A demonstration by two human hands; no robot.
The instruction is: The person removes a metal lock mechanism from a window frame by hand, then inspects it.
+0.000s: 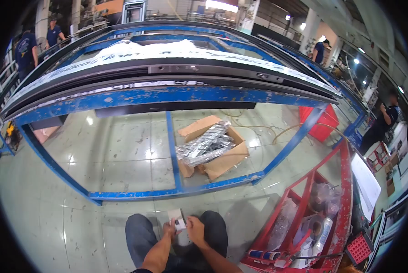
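Low between my knees, my left hand (pixel 170 229) is closed around the lower left side of a small pale cardboard box (pixel 175 214) with a white part and a dark square on its face. My right hand (pixel 195 230) has its fingers bent together at the box's right edge and appears to grip it there. Its fingertips are small in view, so any tiny thing between them is hidden. Both hands are above the tiled floor, in front of the blue metal frame table (pixel 135 194).
Dark long profiles (pixel 122 69) lie across the table. Beneath it, an open cardboard box (pixel 233 159) holds silvery wrapped parts. To my right stands a red metal rack (pixel 270 227) with plastic-wrapped items. A red bin (pixel 322 123) sits behind. Several people are farther off.
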